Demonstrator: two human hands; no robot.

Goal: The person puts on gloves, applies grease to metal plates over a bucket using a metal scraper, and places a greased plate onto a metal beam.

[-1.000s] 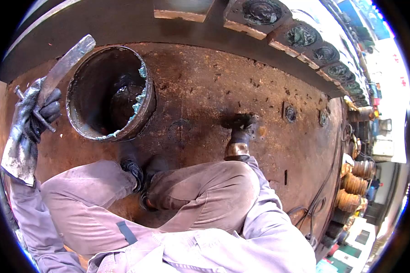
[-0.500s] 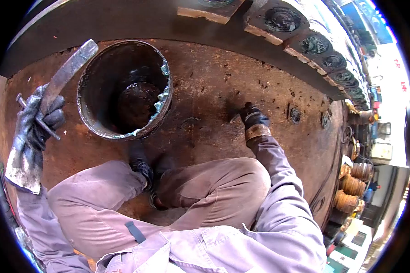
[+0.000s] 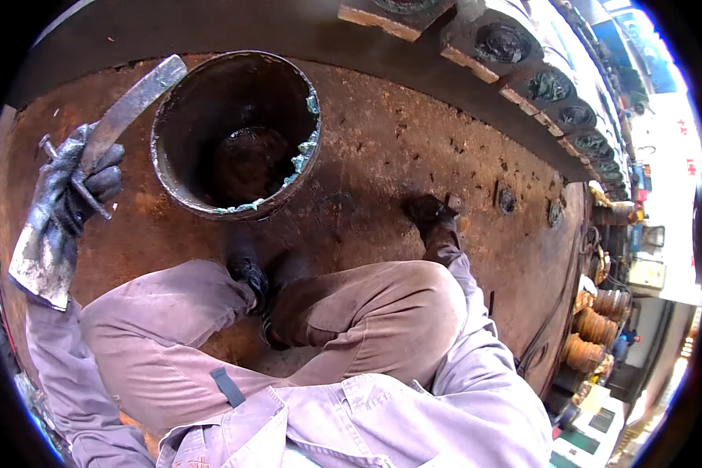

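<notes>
My left hand, in a dark, stained glove, is closed round a flat metal scraper whose blade points up towards the bucket. A bolt-like metal rod also sits between its fingers. The open bucket stands to the right of that hand, with blue-green grease on its right inner rim and dark residue inside. My right hand, gloved and dark, is low over the rusty surface beyond my right knee. A small flat piece shows beside its fingers, which are too dark to make out.
Square blocks with greasy round centres line a raised ledge at the upper right. Two small dark pieces lie right of my right hand. A cable and rusty ribbed cylinders are at the far right.
The bucket and ledge have shifted in view. My right hand moved forward, then back towards my knee, and the small flat piece shows beside it again. My left hand keeps its hold.
</notes>
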